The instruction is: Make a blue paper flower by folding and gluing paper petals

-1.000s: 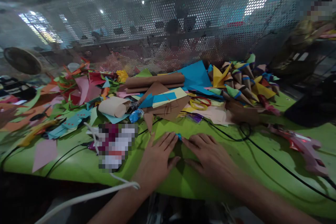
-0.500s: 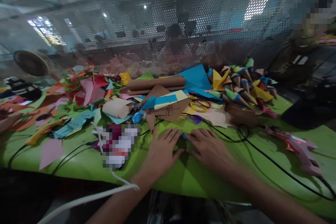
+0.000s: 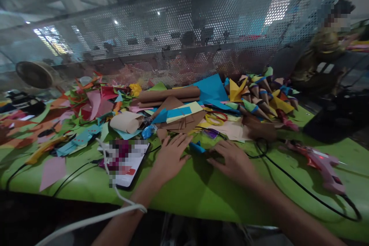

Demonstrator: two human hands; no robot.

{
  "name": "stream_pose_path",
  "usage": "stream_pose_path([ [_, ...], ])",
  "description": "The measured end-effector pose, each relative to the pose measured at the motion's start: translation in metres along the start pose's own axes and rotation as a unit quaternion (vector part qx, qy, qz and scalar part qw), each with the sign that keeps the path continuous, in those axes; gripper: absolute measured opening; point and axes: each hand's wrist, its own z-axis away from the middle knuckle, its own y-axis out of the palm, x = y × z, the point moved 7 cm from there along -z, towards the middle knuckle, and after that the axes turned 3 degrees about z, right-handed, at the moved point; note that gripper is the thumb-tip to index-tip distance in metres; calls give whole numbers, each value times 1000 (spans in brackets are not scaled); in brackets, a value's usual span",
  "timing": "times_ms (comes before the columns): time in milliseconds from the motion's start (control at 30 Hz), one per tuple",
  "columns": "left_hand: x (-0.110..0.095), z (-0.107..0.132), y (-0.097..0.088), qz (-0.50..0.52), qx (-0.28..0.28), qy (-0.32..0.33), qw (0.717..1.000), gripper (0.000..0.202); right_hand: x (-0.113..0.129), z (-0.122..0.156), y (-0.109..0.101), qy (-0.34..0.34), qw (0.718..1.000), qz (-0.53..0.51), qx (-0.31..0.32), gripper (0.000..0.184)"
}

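My left hand (image 3: 171, 158) is open, its fingers stretched out low over the green tabletop. It is nearest to a small folded piece of blue paper (image 3: 197, 147), with a narrow gap between. At the other end of that piece is my right hand (image 3: 230, 157), fingers bent and thumb below them; the blue paper sticks out from its fingertips. What lies under the right fingers is in shadow and partly hidden. Beyond the hands is brown paper (image 3: 184, 122), topped by a pale yellow and blue strip (image 3: 184, 112).
A phone (image 3: 135, 165) and white cable (image 3: 95, 217) lie left. A pink glue gun (image 3: 323, 167) with black cord rests right; a yellow one (image 3: 44, 150) is far left. Behind are yellow-handled scissors (image 3: 213, 119), paper cones (image 3: 259, 96) and paper scraps (image 3: 96, 103). A person (image 3: 324, 50) is at far right.
My left hand has drawn slightly left, away from the blue paper, which shows more now. My right hand has shifted a little right, its fingers more bent. The view has moved slightly.
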Motion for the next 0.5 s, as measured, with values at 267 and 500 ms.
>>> stream_pose_path([
  [267, -17, -11, -9, 54, -48, 7, 997, 16, 3, 2, 7, 7, 999, 40, 32, 8],
  [500, -17, -6, -9, 3, -58, -9, 998, 16, 4, 3, 8, -4, 999, 35, 17, 15],
])
